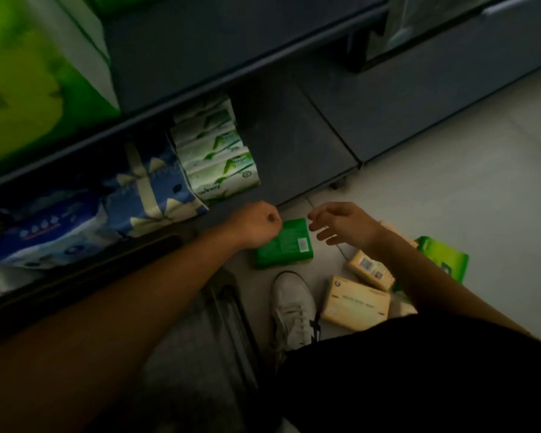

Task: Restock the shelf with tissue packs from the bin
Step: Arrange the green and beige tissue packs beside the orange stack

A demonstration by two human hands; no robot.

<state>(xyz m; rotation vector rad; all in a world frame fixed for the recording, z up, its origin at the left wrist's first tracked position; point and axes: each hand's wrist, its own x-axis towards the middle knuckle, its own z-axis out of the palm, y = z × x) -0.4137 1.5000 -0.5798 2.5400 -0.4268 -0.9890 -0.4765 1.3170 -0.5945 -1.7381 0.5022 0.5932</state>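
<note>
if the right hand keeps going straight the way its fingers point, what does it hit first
Probably the green tissue pack on the floor. The right hand is open, its fingertips aimed left at the pack's upper right corner, with the left hand closed just beyond. The hand's height above the pack is unclear.

A dim downward view of a shop floor. A green tissue pack (283, 245) is gripped at its left edge by the left hand (256, 225), seemingly closed. The right hand (341, 225), fingers spread, is held just beside it. Beige packs (355, 303) are scattered near a white shoe (292, 307). White-green packs (219, 154) are stacked on the lowest shelf (294, 145).
</note>
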